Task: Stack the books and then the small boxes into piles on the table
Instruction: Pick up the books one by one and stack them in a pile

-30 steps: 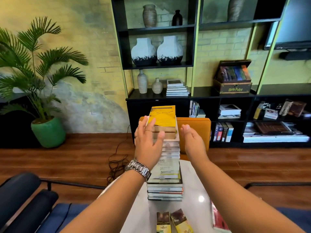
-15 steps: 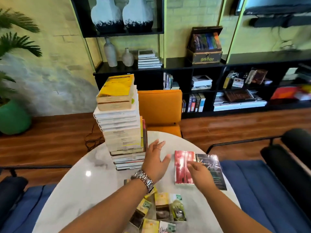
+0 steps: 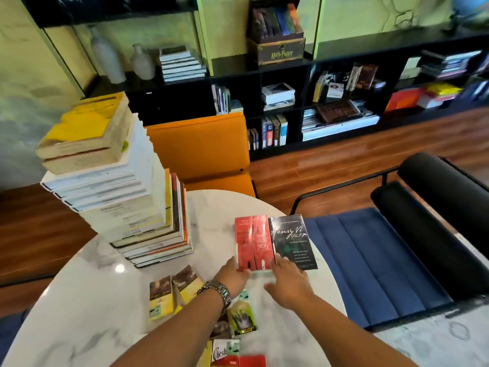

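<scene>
Reaching: left hand (image 3: 232, 276) fingers flat at red book (image 3: 254, 242) near edge; right hand (image 3: 287, 283) spread beside. Thin, stiff, glossy; pinch edges.

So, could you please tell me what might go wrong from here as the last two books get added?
1. The tall book pile looks uneven, with smaller yellow paperbacks on top, so adding more could topple it.
2. The left hand and right hand both meet the red paperback at its near edge; lifting it may nudge the adjoining black Henry VI paperback toward the white marble table's rim.
</scene>
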The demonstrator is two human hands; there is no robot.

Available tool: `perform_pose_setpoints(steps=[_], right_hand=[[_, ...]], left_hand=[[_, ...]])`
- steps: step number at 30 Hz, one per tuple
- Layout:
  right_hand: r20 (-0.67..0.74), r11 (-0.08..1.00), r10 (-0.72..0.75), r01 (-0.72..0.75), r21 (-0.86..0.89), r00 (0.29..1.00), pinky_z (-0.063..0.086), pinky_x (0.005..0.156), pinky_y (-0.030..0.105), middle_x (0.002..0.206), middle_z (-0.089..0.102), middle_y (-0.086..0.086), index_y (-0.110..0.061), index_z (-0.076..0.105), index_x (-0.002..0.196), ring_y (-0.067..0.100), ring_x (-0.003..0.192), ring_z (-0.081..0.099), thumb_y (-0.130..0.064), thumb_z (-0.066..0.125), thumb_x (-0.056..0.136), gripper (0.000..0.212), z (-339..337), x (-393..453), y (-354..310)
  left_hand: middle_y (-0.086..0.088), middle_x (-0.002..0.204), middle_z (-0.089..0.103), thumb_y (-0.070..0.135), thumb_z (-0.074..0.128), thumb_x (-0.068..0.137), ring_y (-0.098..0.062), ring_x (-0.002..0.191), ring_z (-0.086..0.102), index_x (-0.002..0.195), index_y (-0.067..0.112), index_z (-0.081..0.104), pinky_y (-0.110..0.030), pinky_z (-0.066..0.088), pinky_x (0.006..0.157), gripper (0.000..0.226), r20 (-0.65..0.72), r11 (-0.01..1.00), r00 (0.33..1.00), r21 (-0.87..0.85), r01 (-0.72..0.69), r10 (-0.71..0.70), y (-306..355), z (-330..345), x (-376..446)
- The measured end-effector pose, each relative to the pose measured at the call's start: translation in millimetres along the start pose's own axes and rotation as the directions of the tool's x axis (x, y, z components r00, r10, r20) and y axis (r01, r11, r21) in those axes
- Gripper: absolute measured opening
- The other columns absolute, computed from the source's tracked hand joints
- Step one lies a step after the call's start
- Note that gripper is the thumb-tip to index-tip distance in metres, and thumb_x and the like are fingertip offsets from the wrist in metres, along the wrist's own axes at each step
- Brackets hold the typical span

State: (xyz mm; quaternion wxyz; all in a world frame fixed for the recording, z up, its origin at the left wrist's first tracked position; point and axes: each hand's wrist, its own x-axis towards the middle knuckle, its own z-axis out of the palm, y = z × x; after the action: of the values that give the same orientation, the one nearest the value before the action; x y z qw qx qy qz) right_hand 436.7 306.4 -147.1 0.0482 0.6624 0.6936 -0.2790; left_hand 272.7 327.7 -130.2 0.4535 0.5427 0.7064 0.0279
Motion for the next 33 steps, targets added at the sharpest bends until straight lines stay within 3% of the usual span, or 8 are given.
perform_pose_setpoints(steps=[5, 15, 19, 24, 27, 29, 31, 33], right_hand=[[0.076, 0.983, -0.040, 0.053, -0.174, 0.996, 0.009, 0.118, 0.046, 0.161, -0.014, -0.010, -0.026, 0.003, 0.155, 0.019, 0.149, -0.010, -0.050, 0.042, 0.094, 0.076, 12.2, 0.8, 9.6], [0.125, 0.983, -0.074, 0.094, -0.159, 0.989, 0.005, 0.119, 0.049, 0.161, -0.006, -0.016, -0.030, 0.006, 0.154, 0.020, 0.149, -0.014, -0.059, 0.041, 0.091, 0.078, 9.1, 0.9, 11.6], [0.114, 0.998, -0.052, 0.048, 0.034, 0.992, 0.007, 0.119, 0.048, 0.160, 0.013, -0.019, -0.035, 0.023, 0.152, 0.017, 0.149, -0.009, -0.056, 0.040, 0.093, 0.064, 6.8, -6.1, 10.7], [0.003, 0.958, -0.012, 0.010, 0.287, 1.000, 0.036, 0.106, 0.032, 0.137, 0.056, -0.011, -0.035, 0.063, 0.123, 0.018, 0.141, 0.033, -0.042, 0.050, 0.093, 0.034, 10.4, -13.8, 1.2], [-0.088, 0.772, 0.074, -0.002, 0.636, 0.993, 0.043, 0.089, 0.027, 0.123, 0.060, -0.005, -0.025, 0.060, 0.125, 0.018, 0.113, 0.057, -0.025, 0.064, 0.088, 0.037, 4.3, -26.7, -15.0], [-0.056, 0.521, 0.104, -0.006, 0.853, 0.993, 0.046, 0.081, 0.028, 0.109, 0.063, -0.005, -0.025, 0.052, 0.119, 0.016, 0.097, 0.061, -0.014, 0.067, 0.088, 0.037, -4.4, -35.8, -27.1], [0.051, 0.263, 0.067, -0.068, 0.962, 0.996, 0.051, 0.070, 0.031, 0.096, 0.070, 0.004, -0.018, 0.053, 0.116, 0.022, 0.081, 0.065, -0.010, 0.067, 0.088, 0.032, -12.3, -40.8, -37.0], [0.059, 0.158, 0.023, -0.062, 0.985, 0.998, 0.053, 0.065, 0.035, 0.087, 0.071, 0.012, -0.011, 0.059, 0.122, 0.026, 0.072, 0.066, -0.007, 0.066, 0.088, 0.035, -19.1, -43.2, -45.7]], left_hand=[[-0.004, 0.108, 0.066, 0.038, 0.054, 0.078, -0.023, 0.084, 0.065, 0.122, 0.031, 0.048, -0.023, 0.047, 0.061, 0.046, 0.009, 0.998, 1.000, -0.068, -0.001, 0.001, 3.7, 20.3, 14.3], [-0.012, 0.142, 0.047, 0.044, 0.050, 0.094, -0.027, 0.122, 0.052, 0.141, 0.003, 0.038, -0.025, 0.045, 0.096, 0.063, -0.041, 0.952, 0.984, -0.263, 0.158, -0.175, 5.5, 4.1, 17.3], [-0.017, 0.112, 0.063, 0.014, 0.062, 0.090, -0.026, 0.082, 0.068, 0.126, -0.002, 0.052, -0.033, 0.060, 0.066, 0.040, 0.029, 0.764, 0.975, -0.617, 0.189, -0.218, -2.9, 1.7, 11.5], [-0.021, 0.103, 0.069, 0.001, 0.059, 0.090, -0.031, 0.086, 0.071, 0.104, -0.002, 0.058, -0.043, 0.059, 0.079, 0.015, 0.064, 0.732, 0.987, -0.664, 0.155, -0.151, -5.9, -6.7, -11.0], [-0.018, 0.100, 0.067, 0.004, 0.058, 0.091, -0.028, 0.083, 0.071, 0.102, -0.001, 0.059, -0.041, 0.058, 0.082, 0.011, 0.063, 0.736, 0.991, -0.665, 0.132, -0.120, -12.3, -15.7, -25.5], [-0.016, 0.094, 0.065, 0.003, 0.057, 0.091, -0.023, 0.071, 0.071, 0.102, -0.001, 0.058, -0.034, 0.061, 0.070, 0.012, 0.037, 0.682, 0.994, -0.726, 0.094, -0.098, -20.2, -23.3, -36.7], [-0.016, 0.094, 0.063, 0.003, 0.058, 0.091, -0.021, 0.069, 0.069, 0.102, -0.001, 0.058, -0.027, 0.059, 0.057, 0.012, 0.006, 0.616, 0.997, -0.786, 0.055, -0.082, -25.6, -31.6, -47.6], [-0.016, 0.090, 0.063, 0.004, 0.057, 0.092, -0.022, 0.070, 0.064, 0.098, 0.001, 0.058, -0.024, 0.056, 0.052, 0.007, -0.035, 0.543, 0.997, -0.840, 0.010, -0.072, -28.4, -41.9, -59.5]])
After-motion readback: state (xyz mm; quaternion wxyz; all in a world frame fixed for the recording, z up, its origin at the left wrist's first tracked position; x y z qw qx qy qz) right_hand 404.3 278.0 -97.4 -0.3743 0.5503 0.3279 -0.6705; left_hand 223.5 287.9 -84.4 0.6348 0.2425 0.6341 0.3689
